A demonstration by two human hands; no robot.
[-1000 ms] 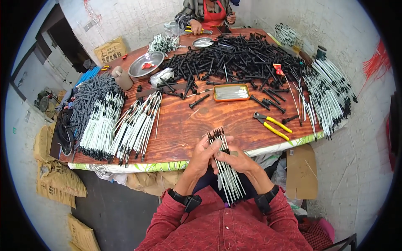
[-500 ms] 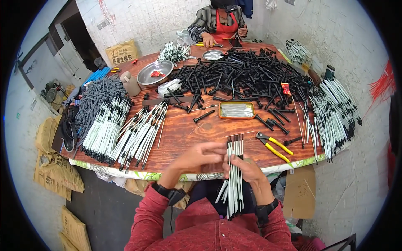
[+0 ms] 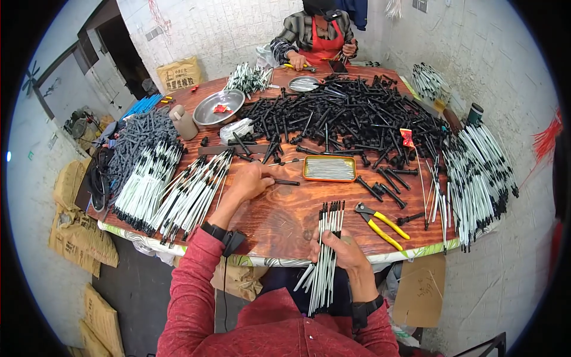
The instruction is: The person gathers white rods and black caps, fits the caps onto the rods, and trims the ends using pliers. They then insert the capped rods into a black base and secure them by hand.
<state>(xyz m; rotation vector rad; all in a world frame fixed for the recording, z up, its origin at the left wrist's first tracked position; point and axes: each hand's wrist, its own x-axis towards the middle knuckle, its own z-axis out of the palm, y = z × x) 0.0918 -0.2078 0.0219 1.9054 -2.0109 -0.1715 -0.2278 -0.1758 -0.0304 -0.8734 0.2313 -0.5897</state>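
My right hand [image 3: 342, 249] is closed round a bundle of white rods with black ends [image 3: 324, 273], held upright at the table's near edge with the lower ends over my lap. My left hand [image 3: 253, 180] reaches onto the table, its fingers closed on the left end of a black bolt-shaped piece [image 3: 288, 182], which lies nearly level. That end is hidden by the fingers. Just right of it sits a yellow-rimmed tin [image 3: 329, 178] of thin metal pins. Yellow-handled pincers [image 3: 383, 229] lie to the right of the bundle.
A large heap of black bolt-shaped pieces [image 3: 345, 113] covers the table's middle. Stacked white rods stand at left [image 3: 148, 184] and right [image 3: 476, 184]. Near a beige flask [image 3: 183, 122] is a metal bowl [image 3: 205, 113]. Across the table a person in a red apron [image 3: 324, 44] works.
My left hand has left the bundle and moved forward and left to the black piece, which has turned nearly level. The right hand keeps hold of the rods. The view has shifted slightly.
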